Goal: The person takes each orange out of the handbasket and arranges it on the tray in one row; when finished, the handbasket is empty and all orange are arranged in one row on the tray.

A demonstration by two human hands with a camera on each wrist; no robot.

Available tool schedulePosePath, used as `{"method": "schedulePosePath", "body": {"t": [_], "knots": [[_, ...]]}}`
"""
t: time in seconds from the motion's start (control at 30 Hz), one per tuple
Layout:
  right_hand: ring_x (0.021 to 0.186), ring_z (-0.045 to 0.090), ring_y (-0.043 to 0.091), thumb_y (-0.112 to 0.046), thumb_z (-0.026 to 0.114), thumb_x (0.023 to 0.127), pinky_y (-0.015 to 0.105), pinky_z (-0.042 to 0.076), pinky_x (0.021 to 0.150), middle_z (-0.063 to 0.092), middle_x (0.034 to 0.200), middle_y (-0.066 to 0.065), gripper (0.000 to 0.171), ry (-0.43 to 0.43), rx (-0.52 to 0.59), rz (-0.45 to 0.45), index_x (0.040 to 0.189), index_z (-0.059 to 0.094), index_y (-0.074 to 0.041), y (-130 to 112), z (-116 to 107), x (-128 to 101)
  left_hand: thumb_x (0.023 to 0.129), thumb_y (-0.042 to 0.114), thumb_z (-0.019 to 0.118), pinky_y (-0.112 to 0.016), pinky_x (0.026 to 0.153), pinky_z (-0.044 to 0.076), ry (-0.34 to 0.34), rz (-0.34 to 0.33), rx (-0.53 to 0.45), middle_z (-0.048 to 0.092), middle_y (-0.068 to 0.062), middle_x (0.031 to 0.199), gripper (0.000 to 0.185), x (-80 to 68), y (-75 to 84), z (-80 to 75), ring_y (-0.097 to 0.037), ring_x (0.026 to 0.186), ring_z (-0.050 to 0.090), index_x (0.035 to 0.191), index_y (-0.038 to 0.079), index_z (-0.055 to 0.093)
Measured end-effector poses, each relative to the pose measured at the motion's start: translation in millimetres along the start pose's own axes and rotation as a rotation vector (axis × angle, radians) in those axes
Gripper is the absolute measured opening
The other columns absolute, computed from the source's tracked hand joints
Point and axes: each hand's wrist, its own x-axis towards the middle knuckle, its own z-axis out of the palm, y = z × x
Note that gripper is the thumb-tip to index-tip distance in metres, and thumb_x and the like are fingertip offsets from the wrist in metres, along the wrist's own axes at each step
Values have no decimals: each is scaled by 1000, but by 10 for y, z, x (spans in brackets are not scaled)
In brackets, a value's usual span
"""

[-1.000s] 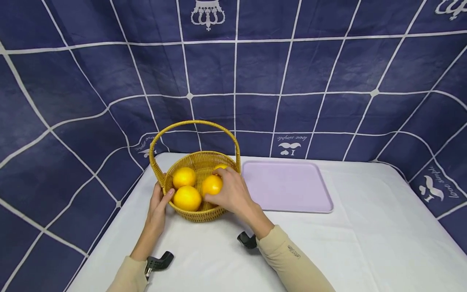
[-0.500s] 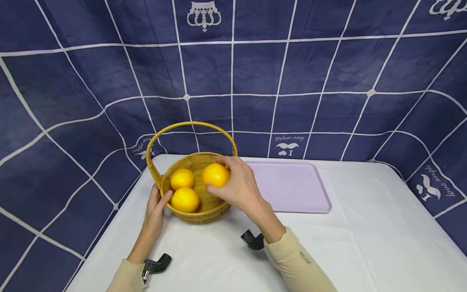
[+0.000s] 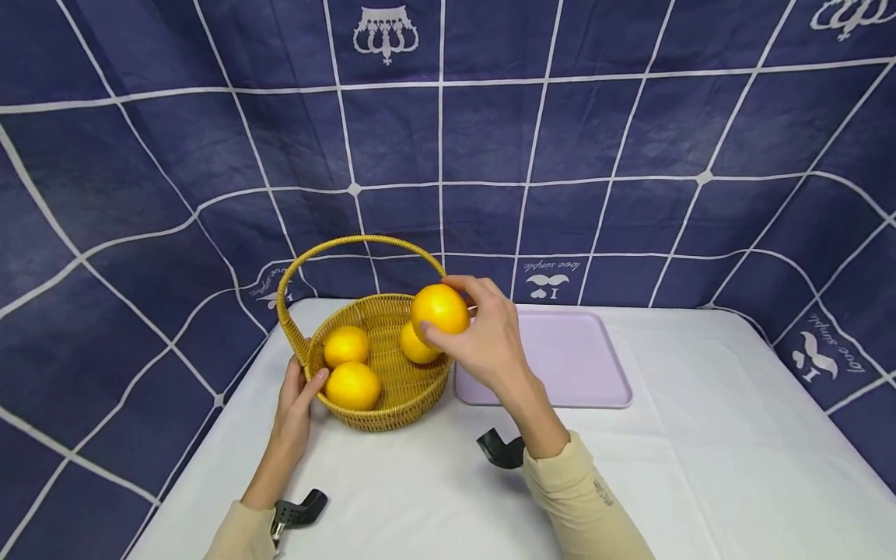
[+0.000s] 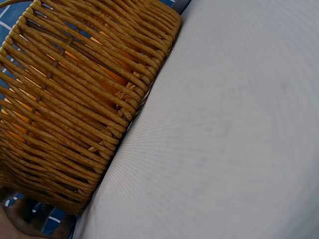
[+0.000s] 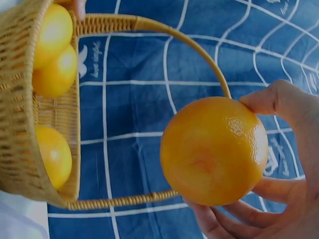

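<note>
right hand [image 3: 490,342] grips orange [image 3: 439,309] | round, no long axis | left hand [image 3: 297,404] steadies basket [image 3: 392,404], grip seemingly loose

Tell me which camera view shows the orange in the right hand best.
The right wrist view: the orange fills the frame, fingers curled round it. The head view shows it small, held by the right hand above the basket rim. The left wrist view misses it.

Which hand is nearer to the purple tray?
Right. The right hand holds an orange just above the purple tray's left edge; the left hand rests on the basket's far side.
</note>
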Motion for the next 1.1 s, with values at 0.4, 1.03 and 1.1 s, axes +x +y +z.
{"method": "schedulePosePath", "body": {"t": [0.4,1.03,1.1], "knots": [[96,64,26,-34,87,78,43,48,91,69,113,8,58,110,-55,111,130,72,-13,258,-167,129,108,24,51,-9,111,29,8,9,-2,42,-9,163,60,-24,10,-7,-21,151,36,164,15,32],[110,62,38,-37,84,81,51,44,100,72,117,19,60,84,-123,340,128,72,-2,1040,137,194,109,23,50,-7,110,31,-12,7,-41,37,-8,167,61,18,-4,-12,-22,154,32,166,14,29],[109,62,39,-37,84,81,50,44,99,72,116,20,61,79,-125,350,128,72,-1,1105,191,181,109,22,50,-7,110,31,-13,6,-44,37,-8,167,62,25,-3,-9,-22,154,32,166,15,28]]}}
